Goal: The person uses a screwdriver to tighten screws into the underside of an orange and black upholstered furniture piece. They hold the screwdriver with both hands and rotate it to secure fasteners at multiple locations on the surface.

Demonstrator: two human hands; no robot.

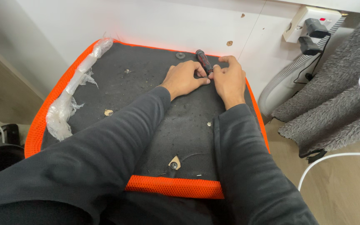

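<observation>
An upturned chair seat (146,91) with a black fabric underside and an orange mesh rim lies in front of me. My left hand (184,78) and my right hand (229,79) meet at its far right part. Both pinch around the lower end of a screwdriver with a black and red handle (203,61) that leans away toward the wall. The tip of the screwdriver is hidden between my fingers. A round black washer (180,55) lies just left of the handle.
Crumpled clear plastic wrap (69,93) runs along the seat's left rim. Screws and holes dot the black fabric (174,164). A white wall stands behind, with a socket and black plugs (313,29), a grey ribbed hose (284,75) and a grey fluffy cloth (338,100) at right.
</observation>
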